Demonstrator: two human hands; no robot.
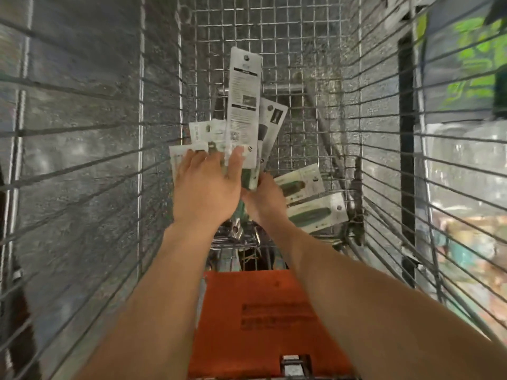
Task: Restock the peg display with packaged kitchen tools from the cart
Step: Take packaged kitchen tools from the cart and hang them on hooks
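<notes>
The silver wire-grid shopping cart [274, 37] is bare metal, its thin rods bright and glossy. At six o'clock its orange rectangular seat flap [260, 311] is matt moulded plastic with raised lettering. Near the centre, the tall white printed card package [244, 100] looks like smooth paperboard. At three o'clock the flat blister packs of dark green tools [315, 215] have clear, shiny plastic over card. Through the wires at nine o'clock, the grey speckled floor [82, 133] looks rough and dull.
</notes>
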